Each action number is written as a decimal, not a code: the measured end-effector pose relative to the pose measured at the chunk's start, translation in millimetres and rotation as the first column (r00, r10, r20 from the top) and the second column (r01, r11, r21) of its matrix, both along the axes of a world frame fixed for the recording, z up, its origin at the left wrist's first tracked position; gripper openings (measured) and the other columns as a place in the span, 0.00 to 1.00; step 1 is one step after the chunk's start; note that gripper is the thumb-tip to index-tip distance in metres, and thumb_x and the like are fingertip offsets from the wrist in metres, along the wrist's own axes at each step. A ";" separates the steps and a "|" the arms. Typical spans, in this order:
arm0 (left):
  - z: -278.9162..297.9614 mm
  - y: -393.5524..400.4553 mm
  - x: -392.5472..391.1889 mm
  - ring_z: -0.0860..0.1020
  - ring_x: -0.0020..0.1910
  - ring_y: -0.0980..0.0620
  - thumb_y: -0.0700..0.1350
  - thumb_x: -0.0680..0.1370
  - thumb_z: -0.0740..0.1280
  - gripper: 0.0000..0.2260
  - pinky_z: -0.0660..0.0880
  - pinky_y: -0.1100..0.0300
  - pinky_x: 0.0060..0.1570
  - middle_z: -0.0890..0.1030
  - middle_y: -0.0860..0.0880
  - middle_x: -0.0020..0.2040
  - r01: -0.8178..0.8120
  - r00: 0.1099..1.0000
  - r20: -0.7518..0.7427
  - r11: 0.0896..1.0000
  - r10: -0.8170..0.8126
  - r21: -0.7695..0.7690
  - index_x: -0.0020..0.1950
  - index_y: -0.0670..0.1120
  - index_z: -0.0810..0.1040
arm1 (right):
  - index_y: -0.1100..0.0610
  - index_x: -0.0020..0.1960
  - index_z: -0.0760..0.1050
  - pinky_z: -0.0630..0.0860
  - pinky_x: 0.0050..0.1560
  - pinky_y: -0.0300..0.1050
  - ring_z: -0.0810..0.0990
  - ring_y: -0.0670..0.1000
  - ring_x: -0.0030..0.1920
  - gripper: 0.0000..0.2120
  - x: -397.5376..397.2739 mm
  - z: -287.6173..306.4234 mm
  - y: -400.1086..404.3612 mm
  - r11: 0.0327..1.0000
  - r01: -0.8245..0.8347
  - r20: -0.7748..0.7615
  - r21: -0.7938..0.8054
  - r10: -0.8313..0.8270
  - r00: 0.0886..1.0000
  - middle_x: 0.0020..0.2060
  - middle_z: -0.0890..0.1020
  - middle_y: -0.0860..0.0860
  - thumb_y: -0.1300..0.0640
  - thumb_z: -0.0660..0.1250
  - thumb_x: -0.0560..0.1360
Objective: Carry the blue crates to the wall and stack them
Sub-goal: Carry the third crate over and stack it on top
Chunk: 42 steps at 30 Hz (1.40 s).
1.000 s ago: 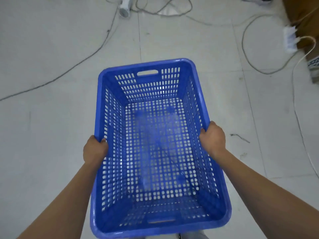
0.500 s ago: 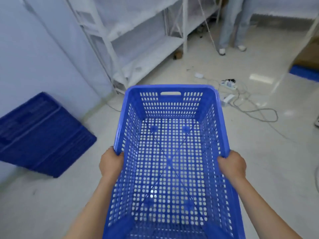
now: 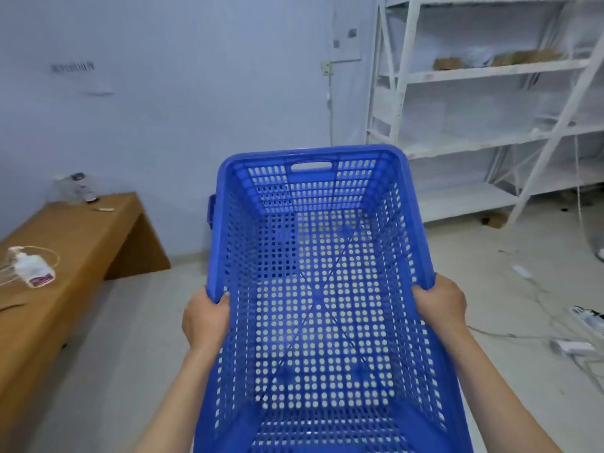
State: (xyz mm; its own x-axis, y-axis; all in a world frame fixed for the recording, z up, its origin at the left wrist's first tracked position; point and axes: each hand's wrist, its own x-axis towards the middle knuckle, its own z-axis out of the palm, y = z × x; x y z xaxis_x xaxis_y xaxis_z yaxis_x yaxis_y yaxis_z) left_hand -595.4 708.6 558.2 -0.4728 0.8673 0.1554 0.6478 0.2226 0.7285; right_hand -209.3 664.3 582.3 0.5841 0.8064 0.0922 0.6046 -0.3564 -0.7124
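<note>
Holding the blue crate up above the floor, left hand and right hand each gripping a side rim, facing the wall.

Crate: centre foreground, held above the floor; left hand on its left rim, right hand on its right rim. Second crate: behind the first, only an edge showing at its left. Bench: left, against the wall; pump bottle lying on it. Shelving rack: right, at the wall. Cables and power strip: floor, far right.
</note>
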 end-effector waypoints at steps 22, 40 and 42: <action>75.8 -305.6 20.2 0.80 0.39 0.45 0.52 0.74 0.69 0.06 0.77 0.50 0.42 0.81 0.51 0.39 -0.223 0.965 0.196 0.941 0.176 0.256 0.47 0.50 0.77 | 0.65 0.38 0.73 0.70 0.35 0.48 0.76 0.57 0.33 0.11 16.7 59.3 -232.6 0.938 -0.190 -0.114 0.291 0.231 0.966 0.31 0.80 0.57 0.58 0.66 0.73; 60.5 -118.1 83.5 0.80 0.37 0.47 0.49 0.76 0.70 0.06 0.78 0.48 0.41 0.81 0.49 0.38 -0.309 0.937 0.256 0.902 0.236 0.301 0.45 0.48 0.78 | 0.57 0.32 0.65 0.68 0.34 0.48 0.72 0.55 0.30 0.14 78.4 70.8 -31.9 0.917 -0.219 -0.085 0.334 0.260 0.962 0.27 0.74 0.56 0.58 0.65 0.74; 61.0 -75.9 84.6 0.80 0.38 0.48 0.48 0.76 0.70 0.05 0.77 0.50 0.39 0.81 0.50 0.38 -0.306 0.938 0.258 0.899 0.229 0.314 0.46 0.48 0.78 | 0.57 0.32 0.64 0.68 0.34 0.48 0.72 0.55 0.30 0.14 78.4 74.2 10.8 0.917 -0.217 -0.072 0.333 0.255 0.964 0.27 0.73 0.56 0.58 0.65 0.73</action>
